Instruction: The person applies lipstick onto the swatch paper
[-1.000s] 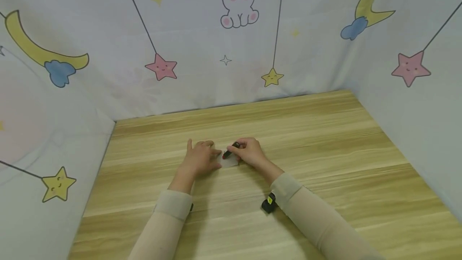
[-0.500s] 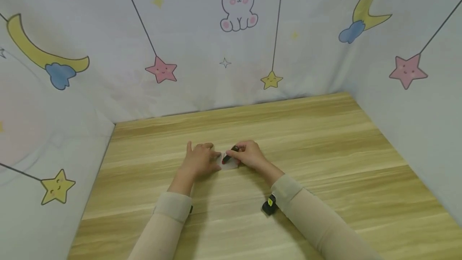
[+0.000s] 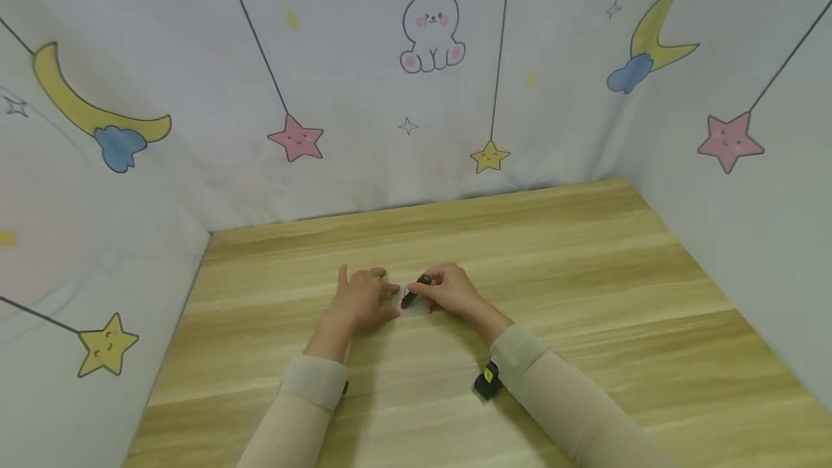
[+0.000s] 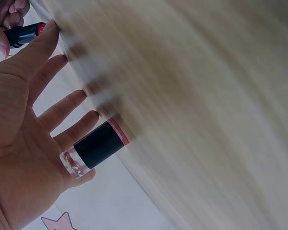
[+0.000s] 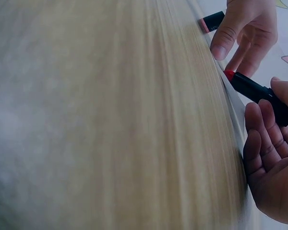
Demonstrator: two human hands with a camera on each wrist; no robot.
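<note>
My right hand (image 3: 451, 289) pinches a black lipstick (image 3: 416, 291) between thumb and fingers. Its red tip points down and left, right at a small white sheet of paper (image 3: 419, 305) on the table. A short thin line shows on the paper just beyond the tip. Across the paper's left edge, my left hand (image 3: 362, 297) rests with fingers spread, fingertips at the table. In the left wrist view, a black lipstick cap or tube (image 4: 101, 146) with a clear end and pink rim stands beside the left little finger; the left hand hides it from the head view.
The wood-grain table (image 3: 585, 258) is bounded at the back and both sides by white cloth walls (image 3: 364, 78) printed with stars, moons and a rabbit. A small black device with a yellow mark (image 3: 487, 380) sits under the right wrist.
The head view has tilted upward, so everything sits lower in it. The lipstick tip has moved slightly toward the near side of the paper. The left hand stays in place.
</note>
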